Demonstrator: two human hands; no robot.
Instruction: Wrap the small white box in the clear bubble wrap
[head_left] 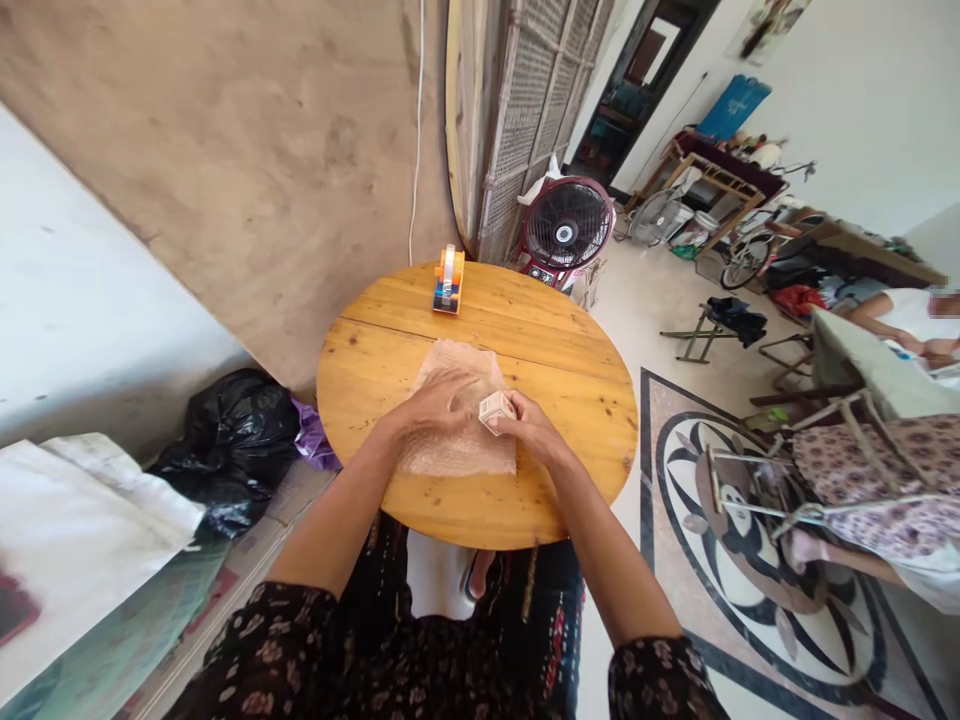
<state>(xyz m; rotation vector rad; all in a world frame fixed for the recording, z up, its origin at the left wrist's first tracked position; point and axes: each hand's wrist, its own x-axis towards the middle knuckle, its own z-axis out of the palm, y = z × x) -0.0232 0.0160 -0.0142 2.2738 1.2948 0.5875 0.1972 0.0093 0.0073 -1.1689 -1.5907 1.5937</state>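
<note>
Indoors, right hand (531, 425) gripping small box (496, 410), left hand (441, 402) open over bubble wrap (480, 452), round wooden table (577, 400)

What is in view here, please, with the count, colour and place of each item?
Round wooden table: one, yellow-brown, centre.
Crinkled wrapping sheet: one, translucent, on table.
Small printed box: one, whitish, above sheet.
Plastic tape dispenser: one, orange and blue, table's far side.
Round electric fan: one, dark red, beyond table.
Wheeled bicycle: one, partly hidden, far right.
Folding stool: one, greenish, dark cloth on top, right.
Shiny plastic bag: one, black, left.
Crumpled plastic bag: one, purple, beside black bag.
Tall woven panel: one, grey-brown, behind fan.
Other people: number unclear, right edge.
Left hand: one, bare, over sheet.
Right hand: one, bare, holding box.
</note>
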